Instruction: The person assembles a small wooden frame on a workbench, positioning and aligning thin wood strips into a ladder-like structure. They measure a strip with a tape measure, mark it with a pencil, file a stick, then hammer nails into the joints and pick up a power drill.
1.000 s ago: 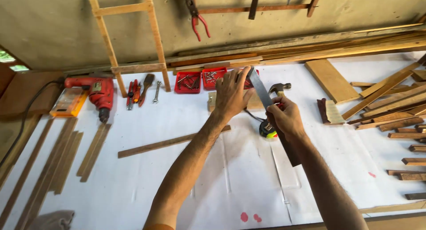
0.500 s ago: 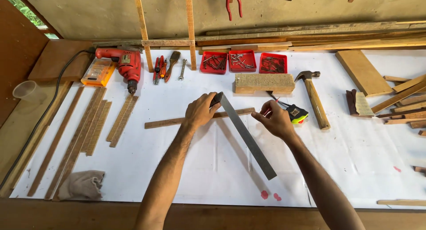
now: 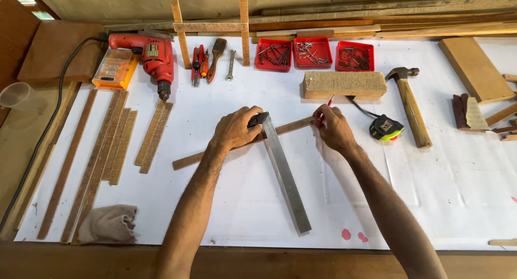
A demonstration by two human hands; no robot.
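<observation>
The thin wood strip [image 3: 291, 127] lies flat on the white counter [image 3: 431, 203], light and likely whippy, so my left hand [image 3: 235, 129] presses the square [image 3: 283, 174] down across it. My right hand [image 3: 334, 128] pinches a red pencil [image 3: 329, 102] at the strip's right end, beside the tape measure [image 3: 386, 127].

Left hand [image 3: 235, 129]: palm down, fingers curled, pressing flat.
Right hand [image 3: 335, 128]: fingers pinched together, wrist bent.
Arms: both stretched forward, bare.
</observation>
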